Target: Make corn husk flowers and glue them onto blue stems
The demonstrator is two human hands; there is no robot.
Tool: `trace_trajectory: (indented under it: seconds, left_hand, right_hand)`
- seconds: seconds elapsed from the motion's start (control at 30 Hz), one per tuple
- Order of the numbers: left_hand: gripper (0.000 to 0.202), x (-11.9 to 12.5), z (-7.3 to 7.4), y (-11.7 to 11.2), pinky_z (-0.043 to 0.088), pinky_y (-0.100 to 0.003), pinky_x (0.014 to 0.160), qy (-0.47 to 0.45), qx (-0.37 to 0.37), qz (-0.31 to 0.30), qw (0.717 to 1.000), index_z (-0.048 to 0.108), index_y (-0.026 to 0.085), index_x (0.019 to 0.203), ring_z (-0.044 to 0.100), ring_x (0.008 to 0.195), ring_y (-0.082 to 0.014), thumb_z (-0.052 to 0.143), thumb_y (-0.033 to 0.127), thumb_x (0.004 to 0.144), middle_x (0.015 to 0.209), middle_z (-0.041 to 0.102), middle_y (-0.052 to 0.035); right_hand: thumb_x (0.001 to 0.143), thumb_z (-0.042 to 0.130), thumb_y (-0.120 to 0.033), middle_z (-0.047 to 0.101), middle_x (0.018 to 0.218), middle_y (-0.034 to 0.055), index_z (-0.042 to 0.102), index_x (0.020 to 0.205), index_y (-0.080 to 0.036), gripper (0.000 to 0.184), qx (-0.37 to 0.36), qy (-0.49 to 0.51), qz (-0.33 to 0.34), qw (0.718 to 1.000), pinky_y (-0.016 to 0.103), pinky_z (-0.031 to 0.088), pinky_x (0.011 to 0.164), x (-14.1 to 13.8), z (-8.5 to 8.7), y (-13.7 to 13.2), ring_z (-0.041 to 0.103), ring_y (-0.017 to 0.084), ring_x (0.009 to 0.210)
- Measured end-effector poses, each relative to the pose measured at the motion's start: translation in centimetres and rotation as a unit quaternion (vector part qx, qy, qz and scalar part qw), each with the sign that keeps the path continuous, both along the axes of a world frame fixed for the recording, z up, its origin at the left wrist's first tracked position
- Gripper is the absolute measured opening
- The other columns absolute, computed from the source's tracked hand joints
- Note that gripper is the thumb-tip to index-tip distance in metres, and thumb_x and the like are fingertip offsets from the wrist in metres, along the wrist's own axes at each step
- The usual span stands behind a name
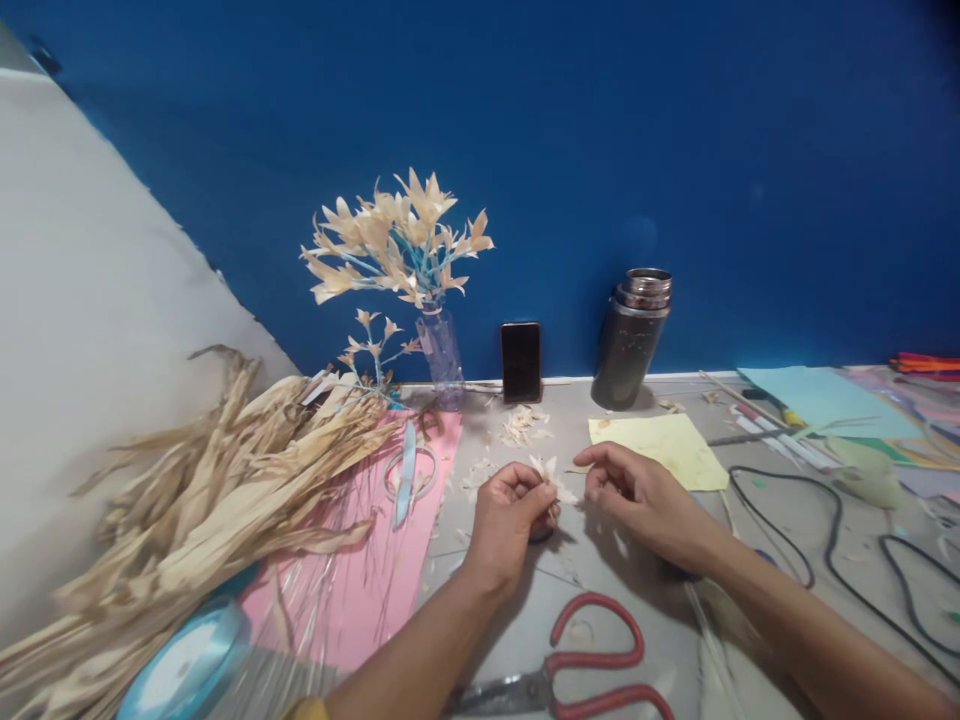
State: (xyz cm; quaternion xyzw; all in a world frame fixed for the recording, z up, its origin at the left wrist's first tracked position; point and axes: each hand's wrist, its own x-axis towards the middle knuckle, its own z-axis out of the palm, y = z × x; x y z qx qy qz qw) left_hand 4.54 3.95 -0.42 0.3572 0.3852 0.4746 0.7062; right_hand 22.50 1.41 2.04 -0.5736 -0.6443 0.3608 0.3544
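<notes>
My left hand (511, 522) is closed, pinching a small pale husk flower (551, 478) between thumb and fingers, with the petals pointing up and away. The flower's lower end is hidden by the fingers. Just right of it hovers my right hand (637, 495), its fingers loosely bent and the thumb apart from the index finger. A thin tan sliver shows by those fingertips; whether it touches them I cannot tell. Below my hands lie scissors (600, 660) with red handles, their blades toward the left. Husk scraps (525, 425) are scattered on the table beyond my hands.
Dried corn husks (225, 500) are heaped at left, beside a blue ribbon roll (187, 660) and pink paper (390, 590). Husk flowers (397, 235) stand in a plastic bottle (441, 355). A phone (521, 362), flask (632, 340), yellow paper (660, 445) and black cord (832, 520) lie around.
</notes>
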Motion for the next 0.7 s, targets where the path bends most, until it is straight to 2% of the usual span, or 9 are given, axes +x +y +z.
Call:
trace_trajectory:
  seconds: [0.07, 0.17, 0.23, 0.3, 0.4, 0.47, 0.5, 0.6, 0.7]
  left_hand:
    - [0.031, -0.1, -0.2, 0.2, 0.039, -0.021, 0.051, -0.008, 0.006, 0.010, 1.000, 0.055, 0.018, 0.070, 0.053, 0.049, -0.0097, 0.084, 0.027, 0.063, 0.055, 0.059, 0.0023]
    - [0.030, -0.3, -0.6, 0.6, 0.039, -0.021, 0.052, -0.008, 0.019, 0.024, 0.999, 0.055, 0.019, 0.071, 0.053, 0.049, -0.0095, 0.083, 0.027, 0.065, 0.056, 0.059, 0.0025]
    - [0.029, -0.5, -0.9, 1.0, 0.040, -0.022, 0.052, 0.002, 0.030, 0.038, 0.999, 0.055, 0.019, 0.071, 0.053, 0.050, -0.0094, 0.082, 0.028, 0.066, 0.058, 0.061, 0.0018]
    - [0.028, -0.7, -0.9, 1.3, 0.040, -0.021, 0.052, 0.018, 0.042, 0.055, 0.997, 0.056, 0.018, 0.070, 0.053, 0.049, -0.0090, 0.082, 0.029, 0.066, 0.057, 0.062, 0.0015]
    - [0.027, -1.0, -0.6, 1.9, 0.040, -0.019, 0.050, 0.043, 0.048, 0.079, 0.995, 0.056, 0.018, 0.068, 0.052, 0.047, -0.0083, 0.081, 0.028, 0.066, 0.055, 0.062, 0.0012]
    - [0.025, -1.0, -0.4, 2.1, 0.039, -0.019, 0.048, 0.054, 0.049, 0.088, 0.993, 0.056, 0.018, 0.068, 0.051, 0.046, -0.0081, 0.080, 0.026, 0.066, 0.056, 0.064, 0.0000]
    - [0.024, -1.1, -0.3, 2.2, 0.039, -0.019, 0.048, 0.057, 0.051, 0.092, 0.993, 0.057, 0.018, 0.068, 0.051, 0.045, -0.0080, 0.079, 0.025, 0.066, 0.056, 0.064, -0.0004]
    - [0.021, -1.0, -0.2, 2.2, 0.040, -0.019, 0.048, 0.068, 0.062, 0.100, 0.991, 0.058, 0.017, 0.067, 0.051, 0.046, -0.0080, 0.079, 0.023, 0.066, 0.056, 0.065, -0.0007]
    - [0.021, -1.0, -0.4, 2.1, 0.041, -0.018, 0.049, 0.082, 0.065, 0.104, 0.989, 0.059, 0.017, 0.067, 0.054, 0.049, -0.0087, 0.079, 0.022, 0.067, 0.057, 0.065, -0.0015]
  right_hand:
    - [0.084, 0.053, -0.030, 0.064, 0.074, -0.0021, 0.061, 0.104, -0.022, 0.022, 0.012, -0.016, -0.021, 1.000, 0.026, 0.045, 0.060, 0.5, 0.4, 0.4, 0.059, 0.016, 0.064]
    - [0.087, 0.051, -0.036, 0.066, 0.068, -0.0011, 0.064, 0.087, -0.023, 0.019, 0.045, -0.080, -0.056, 0.994, 0.028, 0.044, 0.062, 1.6, 1.8, 0.5, 0.060, 0.018, 0.065]
    - [0.090, 0.048, -0.040, 0.067, 0.067, -0.0002, 0.063, 0.078, -0.024, 0.025, 0.060, -0.127, -0.069, 0.988, 0.030, 0.045, 0.064, 3.0, 2.6, -0.2, 0.061, 0.019, 0.065]
    - [0.093, 0.045, -0.044, 0.068, 0.066, 0.0012, 0.065, 0.077, -0.026, 0.031, 0.055, -0.183, -0.072, 0.979, 0.032, 0.045, 0.063, 5.0, 2.7, -1.6, 0.061, 0.021, 0.063]
    - [0.092, 0.047, -0.049, 0.073, 0.073, 0.0061, 0.068, 0.075, -0.029, 0.033, 0.028, -0.256, -0.077, 0.963, 0.036, 0.048, 0.063, 8.6, 1.0, -4.4, 0.065, 0.025, 0.065]
    - [0.085, 0.060, -0.049, 0.077, 0.092, 0.0092, 0.073, 0.094, -0.033, 0.023, 0.000, -0.279, -0.067, 0.958, 0.039, 0.053, 0.068, 10.7, -0.9, -6.0, 0.070, 0.030, 0.078]
    - [0.080, 0.066, -0.048, 0.077, 0.102, 0.0105, 0.072, 0.105, -0.034, 0.030, -0.002, -0.290, -0.068, 0.954, 0.041, 0.055, 0.073, 11.4, -1.8, -6.5, 0.071, 0.032, 0.086]
    - [0.074, 0.072, -0.036, 0.069, 0.126, 0.0106, 0.070, 0.117, -0.033, 0.043, 0.018, -0.322, -0.038, 0.946, 0.047, 0.053, 0.094, 11.8, -3.8, -7.1, 0.065, 0.035, 0.113]
    - [0.076, 0.069, -0.029, 0.069, 0.121, 0.0108, 0.072, 0.111, -0.030, 0.035, 0.018, -0.353, -0.021, 0.935, 0.048, 0.051, 0.096, 10.5, -4.2, -6.9, 0.064, 0.034, 0.110]
